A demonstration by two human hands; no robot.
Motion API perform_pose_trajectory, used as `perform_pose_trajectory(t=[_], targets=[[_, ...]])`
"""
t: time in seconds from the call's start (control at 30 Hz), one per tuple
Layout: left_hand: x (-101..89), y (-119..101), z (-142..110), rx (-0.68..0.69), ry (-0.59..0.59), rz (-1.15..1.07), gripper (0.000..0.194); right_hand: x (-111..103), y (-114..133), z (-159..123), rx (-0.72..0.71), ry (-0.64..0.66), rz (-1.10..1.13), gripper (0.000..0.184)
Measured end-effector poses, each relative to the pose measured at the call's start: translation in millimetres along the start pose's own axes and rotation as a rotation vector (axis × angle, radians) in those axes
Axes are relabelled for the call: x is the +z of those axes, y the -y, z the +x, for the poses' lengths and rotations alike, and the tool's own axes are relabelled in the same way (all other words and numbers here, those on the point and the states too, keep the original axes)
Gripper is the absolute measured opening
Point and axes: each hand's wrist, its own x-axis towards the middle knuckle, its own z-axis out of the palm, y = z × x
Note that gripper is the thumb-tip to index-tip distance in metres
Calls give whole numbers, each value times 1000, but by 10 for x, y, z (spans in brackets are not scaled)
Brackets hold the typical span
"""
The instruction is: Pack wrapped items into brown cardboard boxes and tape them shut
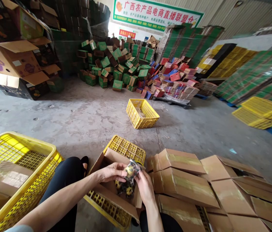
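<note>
Between my two hands is a clear plastic-wrapped fruit (pixel 130 170), yellowish with dark markings; I cannot tell its kind. My left hand (pixel 115 172) pinches it from the left, thumb and fingers closed on the wrapper. On the right side, my right hand (pixel 144 185) grips the wrapper's edge with its fingertips. Directly below is an open cardboard box (pixel 107 193), its flaps spread. Several similar wrapped fruits (pixel 129 190) lie inside it, partly hidden by my hands. The box rests on an upturned yellow plastic crate (pixel 118 146) between my legs.
A large yellow crate (pixel 53 151) holding a cardboard box stands at my left. Closed cardboard boxes (pixel 186 183) are stacked at my right. Farther ahead on the concrete floor sits another yellow crate (pixel 142 121). Heaped green boxes (pixel 117 84) and red boxes (pixel 174 75) lie beyond.
</note>
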Motion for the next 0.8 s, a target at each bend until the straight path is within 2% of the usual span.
perform_pose_trajectory(t=[0.2,0.37,0.53,0.8], targets=[[-33,12,27,66,-116,13,56,-30,7,31,53,-24,49,67],[-71,52,69,87,-180,34,58,-40,1,19,39,-59,79,59],[-78,55,70,115,-190,78,59,-16,55,-7,11,7,26,53],[-53,17,59,134,-211,148,63,-9,80,-8,1,36,-36,50]])
